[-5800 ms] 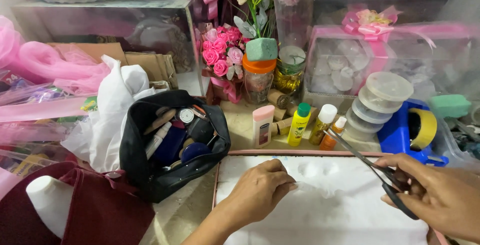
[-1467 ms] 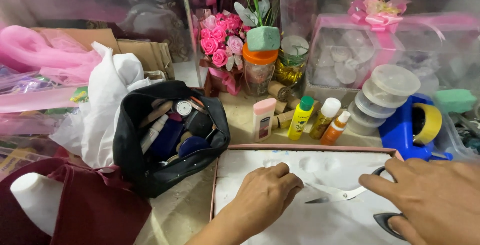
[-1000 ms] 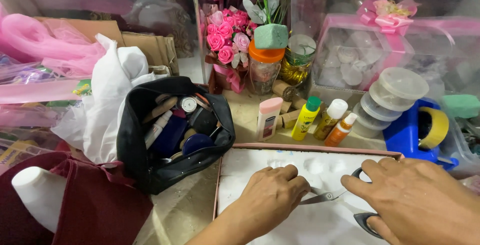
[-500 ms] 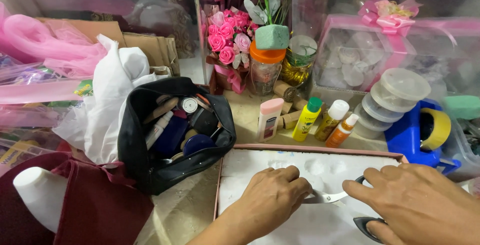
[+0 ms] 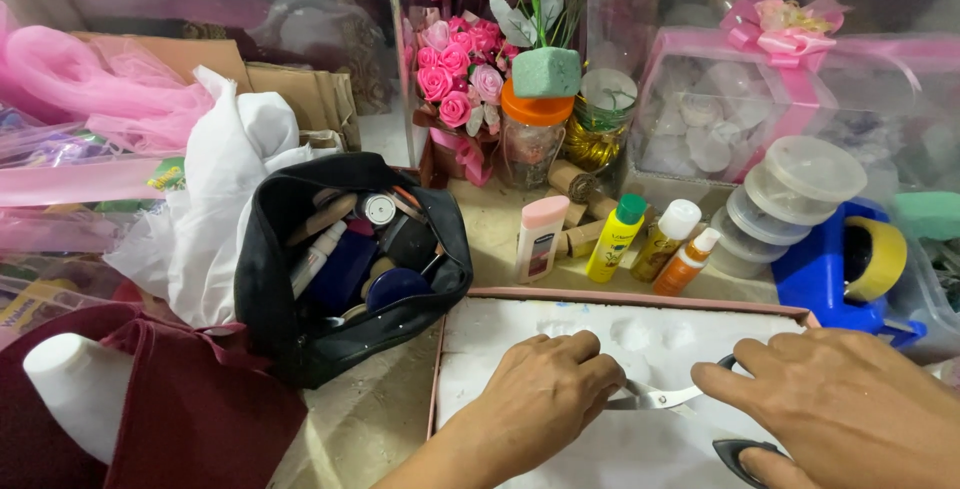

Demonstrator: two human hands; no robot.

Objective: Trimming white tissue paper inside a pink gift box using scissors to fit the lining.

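the scissors (image 5: 668,396) have come down flat onto the white foam sheet (image 5: 640,339) since a few seconds ago, when the right hand (image 5: 850,409) held them raised above it; now their blades point left, low against the sheet, tips hidden under the left hand (image 5: 545,399), which suggests cutting is under way. the right hand grips the black handles with fingers curled around them, while the left hand presses palm-down on the foam, fingers bent and close together, holding nothing. the foam sits in a pink-edged tray (image 5: 437,369) at the bottom middle. just left lies an open black pouch (image 5: 300,299) of cosmetics; behind the tray stand small bottles (image 5: 615,239), stacked plastic tubs (image 5: 790,194) and a blue tape dispenser (image 5: 835,269), crowding the far edge.
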